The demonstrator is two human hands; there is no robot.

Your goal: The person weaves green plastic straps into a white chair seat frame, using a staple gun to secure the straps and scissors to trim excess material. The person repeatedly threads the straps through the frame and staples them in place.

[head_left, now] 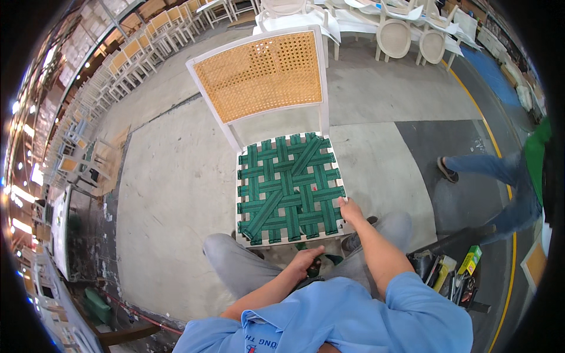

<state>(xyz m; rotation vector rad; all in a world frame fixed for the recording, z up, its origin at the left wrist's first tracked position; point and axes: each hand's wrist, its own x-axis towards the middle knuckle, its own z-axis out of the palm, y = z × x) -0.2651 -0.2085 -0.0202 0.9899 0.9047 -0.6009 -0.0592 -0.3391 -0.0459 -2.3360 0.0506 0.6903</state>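
Observation:
A white chair with a woven cane back stands in front of me, its seat facing up. Green webbing straps are interlaced across the seat frame, and two of them lie diagonally over the weave. At the seat's right front edge, my right hand is closed on the chair frame. My left hand is low between my knees, below the front rail, with its fingers curled round something dark that I cannot make out. A bit of dark green material shows beside it.
Tools and a green-yellow box lie to my right. A person in jeans is beyond them. Rows of chairs line the far left; tables with upturned chairs stand ahead. A worktable is at left.

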